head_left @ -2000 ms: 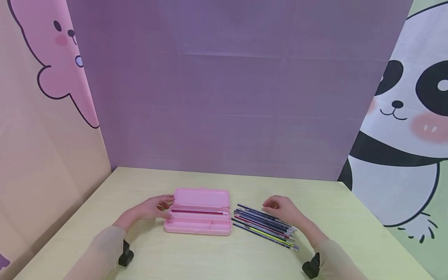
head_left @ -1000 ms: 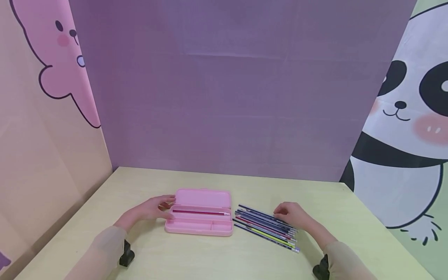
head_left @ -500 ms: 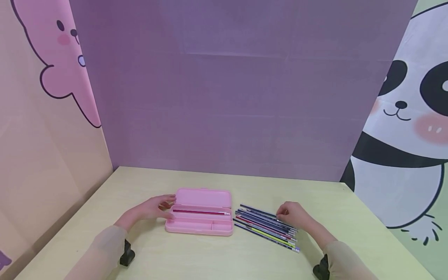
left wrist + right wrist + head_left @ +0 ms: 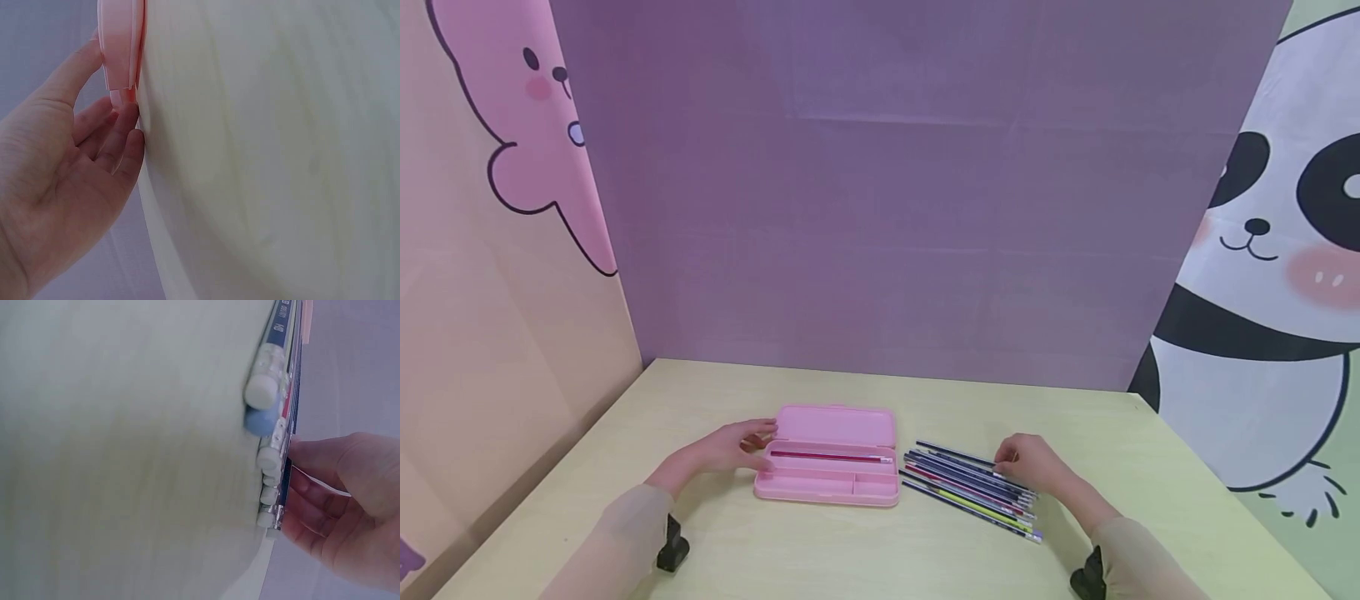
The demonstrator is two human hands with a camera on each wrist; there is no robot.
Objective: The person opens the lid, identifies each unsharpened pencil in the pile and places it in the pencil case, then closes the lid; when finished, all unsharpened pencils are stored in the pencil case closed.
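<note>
While pencils [image 4: 964,481] slant, erasers [image 4: 261,392] near-right | right hand [image 4: 1032,462] apparently pinching one | left hand [image 4: 728,447] holding case [image 4: 805,482]

Dim, slightly blurred wrist views

From here I see a pale, faintly grained bench [image 4: 850,550]. Along its far edge rises a plain purple backdrop [image 4: 880,217], lightly creased crosswise. Beyond the left edge stands a peach-coloured side panel [image 4: 467,317], where a pink cartoon animal [image 4: 531,158], outlined dark, shows in part above the far left corner; a small purple shape [image 4: 409,560] sits lower, towards the near left corner. Past the right edge, a big smiling panda [image 4: 1247,417] fills much of a pale green panel [image 4: 1318,558].
</note>
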